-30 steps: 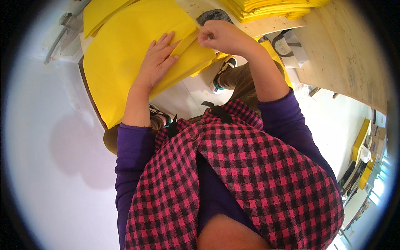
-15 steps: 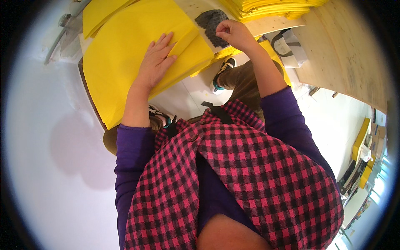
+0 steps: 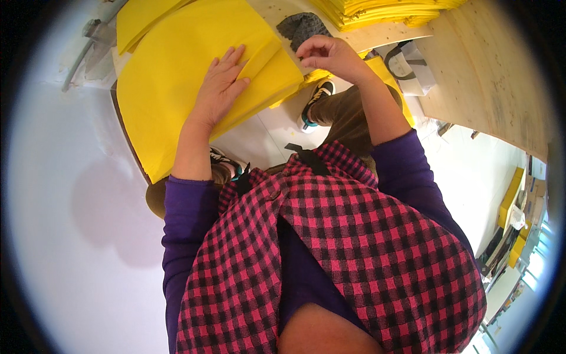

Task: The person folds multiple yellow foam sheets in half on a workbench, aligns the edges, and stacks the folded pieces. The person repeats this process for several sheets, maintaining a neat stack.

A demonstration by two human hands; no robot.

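Note:
A pile of yellow fabric-like sheets lies on the worktop before me, its right edge layered and partly lifted. My left hand rests flat on the top sheet, fingers stretched out. Just right of the pile's edge hovers my right hand, its fingers loosely curved and the thumb a little apart from them. Nothing shows between its fingertips. Beyond it sits a crumpled dark grey cloth on the wooden surface, partly hidden by the hand.
More yellow sheets are stacked at the far right. A wooden panel stands on the right, with a white bag with a dark strap beside it. A pale wall borders the left. My shoe shows below the worktop.
My right hand has drawn back from the grey cloth toward me and the yellow pile, its thumb and fingers loosening. The cloth looks more bunched. My left hand has stayed put.

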